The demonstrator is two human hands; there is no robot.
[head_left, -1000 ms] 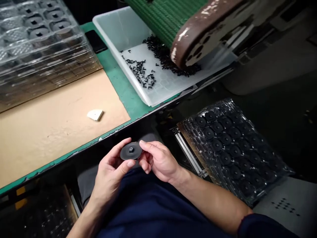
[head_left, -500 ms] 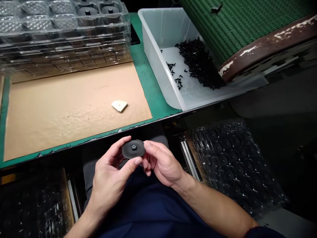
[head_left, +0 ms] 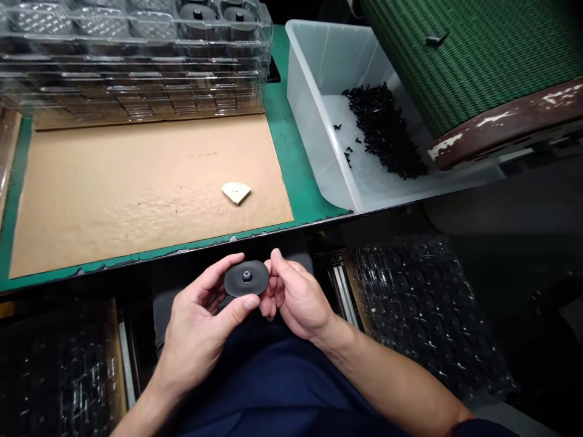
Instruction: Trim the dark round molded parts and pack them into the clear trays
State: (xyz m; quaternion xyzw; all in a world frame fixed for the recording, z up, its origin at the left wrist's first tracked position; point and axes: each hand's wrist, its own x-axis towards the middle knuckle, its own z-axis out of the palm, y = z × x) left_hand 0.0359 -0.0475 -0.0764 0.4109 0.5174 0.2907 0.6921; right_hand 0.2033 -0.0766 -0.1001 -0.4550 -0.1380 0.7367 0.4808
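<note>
A round black disc (head_left: 234, 282) with a small raised hub and a hexagonal piece at its centre is held low in front of me. My left hand (head_left: 207, 312) is closed around its left side, with the thumb along the near edge and a finger at the far edge. At the disc's right rim is my right hand (head_left: 300, 294), its fingers curled against the edge and its thumb raised just beside it. The underside of the disc is hidden. On the cardboard sheet (head_left: 109, 176) beyond lies a small cream wedge-shaped piece (head_left: 236, 192).
Clear plastic trays (head_left: 136, 79), stacked, hold black discs at the back left. A translucent bin (head_left: 314, 127) contains small black parts (head_left: 387, 130). A green conveyor belt (head_left: 483, 67) slopes over it, carrying one dark part (head_left: 437, 39). More filled trays (head_left: 423, 303) sit below the table edge.
The view has shifted, so the table and bin appear further right. My right thumb has lifted from the disc's rim. The disc stays in my left hand, tilted slightly more toward me.
</note>
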